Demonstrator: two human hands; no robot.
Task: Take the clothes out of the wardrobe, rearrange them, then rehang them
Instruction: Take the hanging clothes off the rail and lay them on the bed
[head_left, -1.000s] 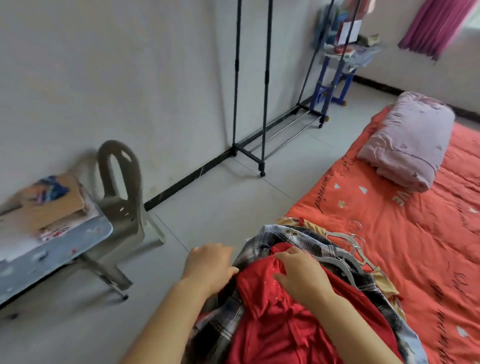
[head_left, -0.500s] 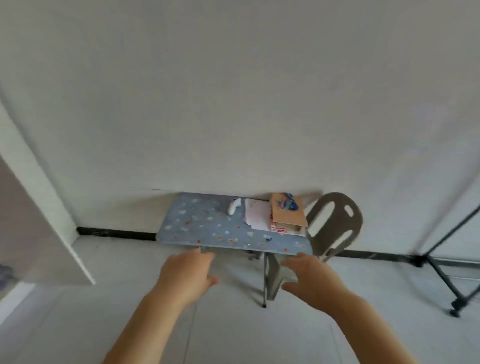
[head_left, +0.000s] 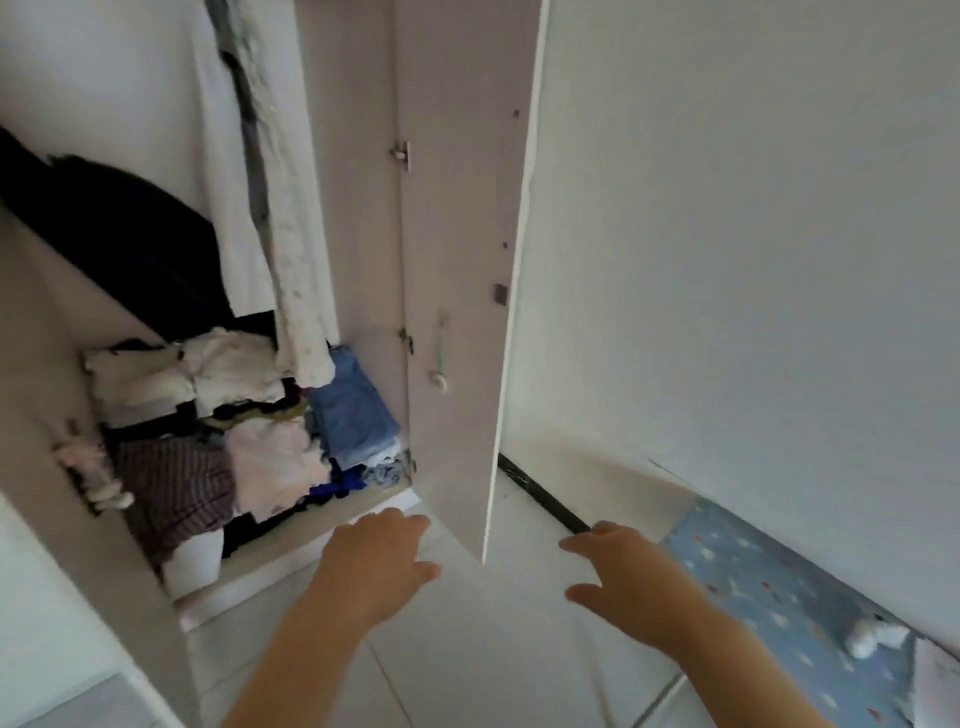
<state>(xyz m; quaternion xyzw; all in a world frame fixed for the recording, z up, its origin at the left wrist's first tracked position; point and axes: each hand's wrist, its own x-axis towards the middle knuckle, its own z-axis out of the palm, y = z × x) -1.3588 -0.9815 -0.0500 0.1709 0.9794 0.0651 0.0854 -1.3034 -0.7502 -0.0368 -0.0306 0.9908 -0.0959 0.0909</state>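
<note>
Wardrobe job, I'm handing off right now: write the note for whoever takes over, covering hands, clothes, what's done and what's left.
Left hand: open, empty, in front of the wardrobe near its bottom edge.
Right hand: open, empty, to the right of the open door.
Clothes: a white garment hangs inside, with a black garment to its left. A folded pile lies on the wardrobe floor below them.
Done: the door is open. No removed clothes are in view.
Left: take the hanging clothes out, rearrange them, rehang them.
</note>
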